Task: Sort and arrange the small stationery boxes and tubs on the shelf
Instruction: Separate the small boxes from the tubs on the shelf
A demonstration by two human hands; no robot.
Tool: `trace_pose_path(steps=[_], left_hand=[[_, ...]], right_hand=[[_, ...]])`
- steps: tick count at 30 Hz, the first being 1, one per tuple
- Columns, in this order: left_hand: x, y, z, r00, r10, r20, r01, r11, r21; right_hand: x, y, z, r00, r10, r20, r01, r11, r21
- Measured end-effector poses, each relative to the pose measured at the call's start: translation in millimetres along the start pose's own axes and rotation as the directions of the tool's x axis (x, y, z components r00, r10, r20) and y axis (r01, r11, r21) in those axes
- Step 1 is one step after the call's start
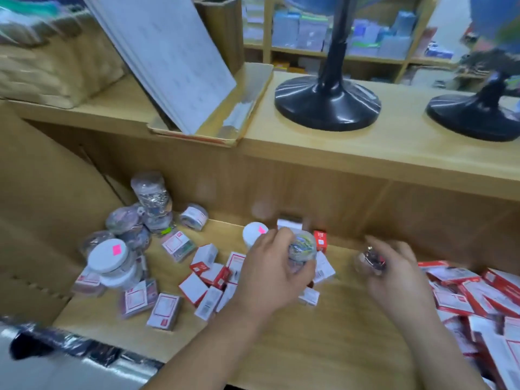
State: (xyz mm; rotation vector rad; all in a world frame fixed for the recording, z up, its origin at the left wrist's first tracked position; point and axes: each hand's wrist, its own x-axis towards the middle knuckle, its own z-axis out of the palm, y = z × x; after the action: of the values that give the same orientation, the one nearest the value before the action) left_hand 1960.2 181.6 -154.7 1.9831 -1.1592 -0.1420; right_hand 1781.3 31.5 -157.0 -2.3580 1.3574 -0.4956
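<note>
Head view: left hand (270,274) has its fingers curled round a clear tub of coloured clips (302,247), just above the shelf (337,342), mid-back. Right hand (399,277) is blurred; its fingers look wrapped round a smaller clear tub (371,261) with dark contents. Tub cluster (126,229) is loosely grouped at left, some tipped. Small red-and-white boxes (208,277) are scattered mid-shelf, red packs (478,288) heaped at right. Judgement: early stage, 2 tubs in hand, no neat rows yet.
</note>
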Motion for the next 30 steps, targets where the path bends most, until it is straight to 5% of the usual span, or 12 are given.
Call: trace_pose_path(steps=[3,8,16,23,30], left_hand=[[-31,-9,-40,0.988,-0.122,-0.094,0.108,0.984,-0.141],[-81,-55,-109,0.922,-0.288,-0.259,0.256,0.955,-0.151],[-97,-114,-213,0.760,-0.365,-0.537,0.407,0.912,-0.044],[-21,-166,-241,0.850,-0.313,-0.423,0.410,0.899,0.158],[0,-182,-233,0.902,-0.277,-0.330,0.395,0.840,0.373]], right_hand=[[-7,-60,-19,0.996,-0.078,-0.038,0.084,0.977,0.197],[-25,-165,20,0.914,-0.309,0.261,0.091,0.785,0.612],[-3,-249,112,0.820,-0.525,0.230,0.400,0.812,0.426],[9,-283,145,0.754,-0.586,0.297,0.525,0.809,0.265],[10,-271,156,0.814,-0.533,0.231,0.498,0.845,0.197]])
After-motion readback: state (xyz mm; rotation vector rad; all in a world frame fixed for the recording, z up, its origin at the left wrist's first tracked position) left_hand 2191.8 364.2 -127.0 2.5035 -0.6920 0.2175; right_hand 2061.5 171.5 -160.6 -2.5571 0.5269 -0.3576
